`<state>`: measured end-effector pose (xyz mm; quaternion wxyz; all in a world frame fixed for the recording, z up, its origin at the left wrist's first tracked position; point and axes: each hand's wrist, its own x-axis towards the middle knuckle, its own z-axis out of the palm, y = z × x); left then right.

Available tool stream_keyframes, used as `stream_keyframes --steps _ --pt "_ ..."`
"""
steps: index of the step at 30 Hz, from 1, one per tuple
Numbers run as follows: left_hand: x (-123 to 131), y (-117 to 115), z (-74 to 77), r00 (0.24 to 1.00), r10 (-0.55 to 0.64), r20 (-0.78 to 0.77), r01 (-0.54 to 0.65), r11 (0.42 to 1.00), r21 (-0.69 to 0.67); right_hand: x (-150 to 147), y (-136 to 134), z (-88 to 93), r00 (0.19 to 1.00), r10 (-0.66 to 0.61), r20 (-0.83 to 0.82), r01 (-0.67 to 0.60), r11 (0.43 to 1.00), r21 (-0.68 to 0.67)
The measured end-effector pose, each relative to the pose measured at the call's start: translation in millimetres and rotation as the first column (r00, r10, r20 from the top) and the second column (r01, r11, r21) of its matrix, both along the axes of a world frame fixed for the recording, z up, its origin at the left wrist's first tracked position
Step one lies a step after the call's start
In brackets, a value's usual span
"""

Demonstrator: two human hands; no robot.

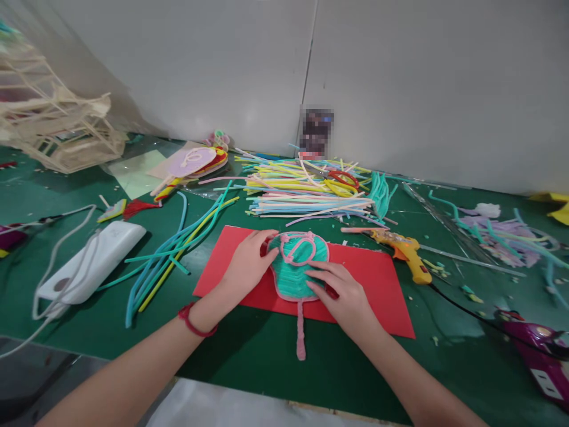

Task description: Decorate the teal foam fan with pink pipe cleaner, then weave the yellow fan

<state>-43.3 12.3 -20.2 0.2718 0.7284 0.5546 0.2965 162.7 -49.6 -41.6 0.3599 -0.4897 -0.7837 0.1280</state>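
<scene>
A teal pipe-cleaner fan [293, 274] with a pink rim, pink loop ornament and pink handle lies on a red sheet [373, 279] on the green table. My left hand [246, 264] rests on the sheet with fingers stretched flat against the fan's upper left edge. My right hand [344, 296] lies flat too, its fingertips pressing on the fan's lower right part. Neither hand grips anything.
A yellow-orange glue gun [402, 252] lies right of the fan. A pile of coloured pipe cleaners [306, 190] sits behind, loose blue and yellow ones [173, 255] to the left. A white power bank [91, 261] with cable lies far left, finished fans [195, 163] at back, a purple tool [540, 353] at right.
</scene>
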Motion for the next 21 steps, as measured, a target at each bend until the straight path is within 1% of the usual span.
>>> stream_keyframes --steps 4,7,10,12,16,18,21 --pt "2 10 -3.3 0.987 0.006 0.16 0.003 0.999 -0.052 -2 -1 0.7 0.998 -0.048 -0.047 0.048 0.999 -0.014" --pt "4 16 -3.2 0.985 0.017 0.174 -0.01 0.999 -0.045 -3 -2 1.5 0.998 -0.043 -0.044 0.042 0.999 -0.024" --pt "4 15 -0.8 0.995 -0.025 0.098 0.024 1.0 0.008 0 -2 4.3 0.999 -0.023 -0.027 0.022 0.999 -0.024" --pt "3 10 1.2 0.998 -0.065 0.019 0.064 0.995 0.08 4 -1 8.1 0.999 -0.031 -0.017 0.031 0.999 -0.011" --pt "-1 -2 3.7 0.982 -0.148 -0.114 0.171 0.96 0.223 14 4 17.5 0.998 -0.056 0.009 0.056 0.998 0.026" --pt "-2 -4 4.4 0.966 -0.192 -0.172 0.232 0.938 0.259 17 8 21.1 0.998 -0.046 0.034 0.045 0.999 0.03" --pt "1 -2 4.5 0.945 -0.243 -0.221 0.299 0.914 0.273 15 12 23.3 0.996 -0.023 0.083 0.021 1.0 0.022"
